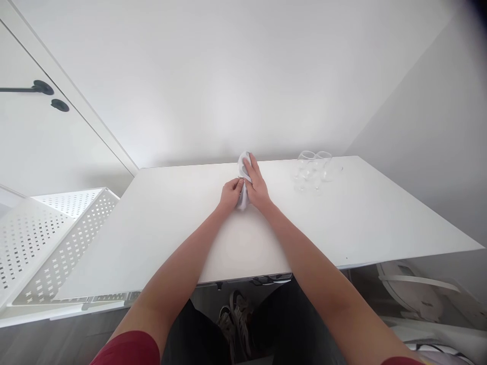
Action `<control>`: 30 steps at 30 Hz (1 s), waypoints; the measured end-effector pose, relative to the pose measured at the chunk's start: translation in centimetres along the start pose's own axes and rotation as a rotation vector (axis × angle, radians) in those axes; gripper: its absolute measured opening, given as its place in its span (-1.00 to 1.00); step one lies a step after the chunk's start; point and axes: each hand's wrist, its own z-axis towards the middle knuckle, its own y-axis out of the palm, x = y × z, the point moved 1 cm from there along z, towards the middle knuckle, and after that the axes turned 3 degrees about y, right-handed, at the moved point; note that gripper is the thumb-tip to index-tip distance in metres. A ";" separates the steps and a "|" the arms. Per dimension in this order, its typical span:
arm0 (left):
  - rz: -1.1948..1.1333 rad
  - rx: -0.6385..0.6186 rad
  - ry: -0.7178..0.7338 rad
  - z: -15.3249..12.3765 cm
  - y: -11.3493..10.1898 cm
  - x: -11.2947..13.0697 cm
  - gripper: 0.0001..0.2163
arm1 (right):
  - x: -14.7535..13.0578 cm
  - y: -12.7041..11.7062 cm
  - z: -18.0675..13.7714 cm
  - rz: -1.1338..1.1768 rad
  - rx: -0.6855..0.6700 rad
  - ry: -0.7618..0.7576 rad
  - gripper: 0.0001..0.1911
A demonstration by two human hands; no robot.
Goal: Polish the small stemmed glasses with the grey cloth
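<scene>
A soft-looking white cloth (242, 202) is bunched between my two hands over the middle of the table. My left hand (231, 193) pinches it low on its left side, fingers curled. Along its right side lies my right hand (257, 188), its fingers stretched upward and pressed against a rounded, whitish upper part. Whether a glass is wrapped inside cannot be made out, since fingers and folds cover it. To the right of my hands, several clear stemmed glasses (323, 167) are grouped near the table's back edge.
The white table (182, 218) reaches to the wall behind. Left of it stands a white perforated metal unit (41, 228), near a door with a black handle (42, 87). A white chair (418, 284) is at the lower right. My shoes (238, 324) show below the front edge.
</scene>
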 end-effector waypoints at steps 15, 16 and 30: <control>-0.002 -0.166 -0.003 -0.3 0.6 0.1 -0.62 | 1.3 -1.2 0.6 0.866 0.037 0.558 -0.42; -0.058 -0.125 -0.020 -0.2 0.6 0.1 -0.59 | 1.1 -0.7 0.4 0.904 -0.029 0.579 -0.40; -0.331 -0.006 -0.187 0.3 0.2 -0.3 -0.60 | 2.4 0.7 0.0 0.549 0.174 0.439 -0.63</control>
